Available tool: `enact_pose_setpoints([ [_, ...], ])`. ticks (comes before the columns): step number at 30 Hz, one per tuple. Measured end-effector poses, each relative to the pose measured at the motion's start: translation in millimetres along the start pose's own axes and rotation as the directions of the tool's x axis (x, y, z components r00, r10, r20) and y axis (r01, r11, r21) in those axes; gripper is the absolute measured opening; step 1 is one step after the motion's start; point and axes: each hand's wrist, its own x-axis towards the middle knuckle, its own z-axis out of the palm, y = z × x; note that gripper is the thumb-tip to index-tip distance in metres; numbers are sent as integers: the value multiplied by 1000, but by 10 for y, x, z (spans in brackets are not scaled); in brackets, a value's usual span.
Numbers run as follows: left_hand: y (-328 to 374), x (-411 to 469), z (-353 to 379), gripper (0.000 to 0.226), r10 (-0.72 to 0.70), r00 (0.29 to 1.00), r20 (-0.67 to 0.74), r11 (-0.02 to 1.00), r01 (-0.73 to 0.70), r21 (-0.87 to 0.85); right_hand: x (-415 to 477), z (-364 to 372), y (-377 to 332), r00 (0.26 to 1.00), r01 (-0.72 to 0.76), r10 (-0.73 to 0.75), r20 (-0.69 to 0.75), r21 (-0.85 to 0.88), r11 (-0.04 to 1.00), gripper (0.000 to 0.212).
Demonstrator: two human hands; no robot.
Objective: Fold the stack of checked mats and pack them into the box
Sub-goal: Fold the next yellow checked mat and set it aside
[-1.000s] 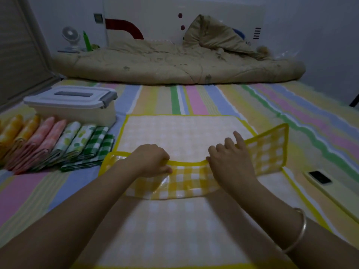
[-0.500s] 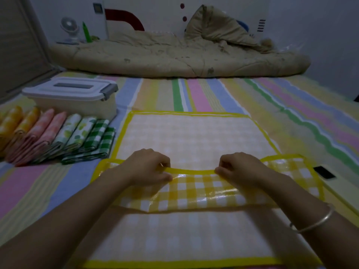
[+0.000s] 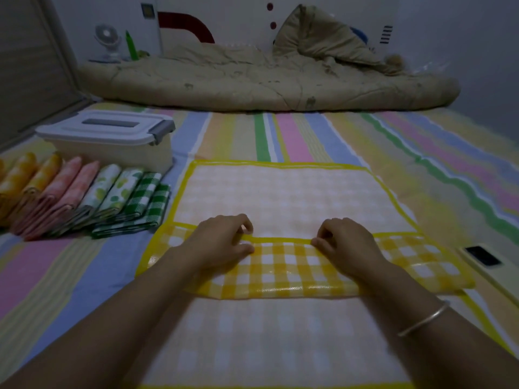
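A yellow checked mat (image 3: 283, 273) lies in front of me, with a folded strip showing its glossy checked side across the pale underside (image 3: 283, 197). My left hand (image 3: 222, 242) and my right hand (image 3: 345, 242) both pinch the yellow border of that folded strip, side by side near its middle. To the left lies a row of folded mats (image 3: 81, 197) in yellow, pink, green-spotted and green checked patterns. Behind them stands the white plastic box (image 3: 112, 144) with its grey-latched lid on.
Everything lies on a striped pastel sheet (image 3: 309, 136). A rolled beige quilt (image 3: 266, 80) fills the far side. A phone (image 3: 483, 256) lies at the right, next to the mat. A small fan (image 3: 108, 43) stands at the back left.
The raised right end of the folded strip has come down flat. My right hand went from resting on the strip to pinching its border. The view has shifted a little closer.
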Motion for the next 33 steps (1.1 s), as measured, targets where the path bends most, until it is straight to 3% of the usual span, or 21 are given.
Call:
enact_pose_setpoints([
  [3,12,-53,28,43,15,996,-83,997,-9,73,-12,51,5,1000,16,-16,-25,7,1000,19],
  [6,188,-180,141,41,201,945,-256,974,-164,157,-27,91,17,999,13,-12,-49,17,1000,19],
  [8,393,-311,258,56,229,958,-174,971,-212,114,-37,105,14,999,9,-9,-42,4,1000,18],
  [11,557,-455,474,73,166,986,14,978,-167,125,-43,74,-23,999,2,-3,-35,-33,999,17],
  [15,458,-462,637,63,169,983,-67,980,-161,116,-103,73,-313,992,35,-38,-121,-22,999,24],
  [17,449,-465,670,60,173,981,-82,980,-163,118,-210,168,-498,995,96,-99,-31,-87,992,48],
  [20,453,-470,648,62,195,978,-75,975,-186,119,-365,269,-602,983,73,-53,175,-107,992,78],
  [25,169,-494,422,77,243,968,63,962,-249,115,-399,341,-554,981,34,-16,193,-92,995,78],
  [28,-294,-649,289,82,190,981,41,966,-194,171,-415,345,-558,976,25,-2,219,-103,994,78],
  [33,-872,-959,164,74,-26,999,20,962,20,272,-417,330,-569,976,29,-8,215,-94,995,79],
])
